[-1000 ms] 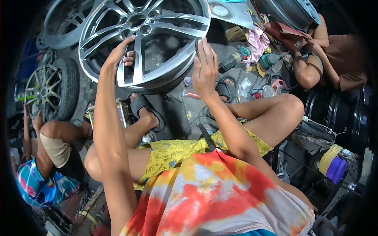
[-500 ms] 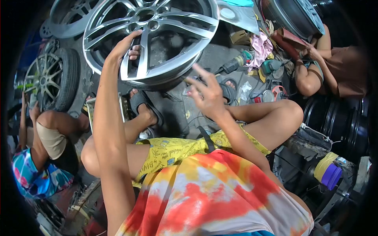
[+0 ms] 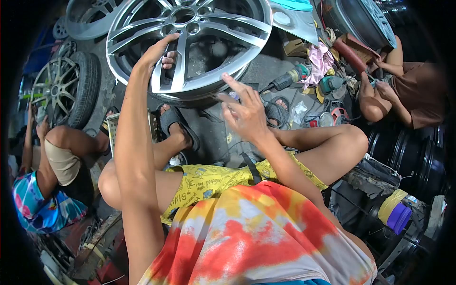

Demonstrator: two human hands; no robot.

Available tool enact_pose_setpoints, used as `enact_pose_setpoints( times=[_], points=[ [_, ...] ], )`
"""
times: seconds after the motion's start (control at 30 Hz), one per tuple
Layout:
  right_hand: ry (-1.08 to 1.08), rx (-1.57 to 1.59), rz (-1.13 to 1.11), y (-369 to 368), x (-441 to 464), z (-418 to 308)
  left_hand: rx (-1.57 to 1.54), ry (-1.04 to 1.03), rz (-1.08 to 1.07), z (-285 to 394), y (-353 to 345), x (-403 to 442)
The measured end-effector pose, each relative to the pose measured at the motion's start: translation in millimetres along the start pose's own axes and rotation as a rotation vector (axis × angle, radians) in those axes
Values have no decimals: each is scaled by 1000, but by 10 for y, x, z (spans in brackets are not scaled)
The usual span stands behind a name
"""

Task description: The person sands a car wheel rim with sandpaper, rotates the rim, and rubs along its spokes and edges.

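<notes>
Floor point(image 3: 213, 129), grey, dark-stained: one corded power tool point(image 3: 286, 79), green-and-dark, lying near a crumpled pink cloth point(image 3: 320, 60); one second green tool point(image 3: 331, 84), lying just beside the cloth; one red-and-grey tool point(image 3: 336, 115), resting nearby; one clear plastic scrap point(image 3: 298, 111), lying crumpled; two dark sandals point(image 3: 176, 124), worn, resting apart; one pale slatted crate point(image 3: 113, 134), standing near the left sandal.

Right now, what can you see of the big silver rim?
The silver alloy wheel rim looks metallic and shiny, with paired spokes, a central bore and surrounding bolt holes; no tire visible. Its face is toward the camera, its top cut off by the frame. The left hand grips a spoke; the right hand is beside its near lip, contact unclear.
</notes>
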State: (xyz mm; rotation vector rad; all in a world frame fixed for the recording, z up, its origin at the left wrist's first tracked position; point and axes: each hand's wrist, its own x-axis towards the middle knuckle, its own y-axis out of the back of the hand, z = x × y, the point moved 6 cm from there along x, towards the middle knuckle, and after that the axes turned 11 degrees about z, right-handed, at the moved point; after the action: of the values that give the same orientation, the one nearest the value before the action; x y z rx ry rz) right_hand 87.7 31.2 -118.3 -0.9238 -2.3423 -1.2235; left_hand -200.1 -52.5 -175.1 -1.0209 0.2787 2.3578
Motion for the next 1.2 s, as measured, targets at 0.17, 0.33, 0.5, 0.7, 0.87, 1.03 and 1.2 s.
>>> enact_pose_setpoints(
  times=[0.17,0.33,0.5,0.7,0.87,1.03,1.2],
  points=[
    [-3,-89,-10,185,148,411,-19,-14,-50,0,-28,1],
    [-351,-140,131,205,-76,1165,25,-61,-5,7,5,21],
    [-864,86,-290,-506,-1060,1789,25,-42,-82,-9,27,64],
    [-598,-35,-315,-789,-1357,2188,-4,-4,-60,-24,41,68],
    [-243,-655,-563,-712,-1455,2302,20,-13,-84,2,3,28],
    [-309,-560,-520,-675,-1411,2312,50,-50,-66,23,-11,10],
    [-834,-191,-11,-311,-1032,2489,37,-37,-32,1,2,27]
  ],
)
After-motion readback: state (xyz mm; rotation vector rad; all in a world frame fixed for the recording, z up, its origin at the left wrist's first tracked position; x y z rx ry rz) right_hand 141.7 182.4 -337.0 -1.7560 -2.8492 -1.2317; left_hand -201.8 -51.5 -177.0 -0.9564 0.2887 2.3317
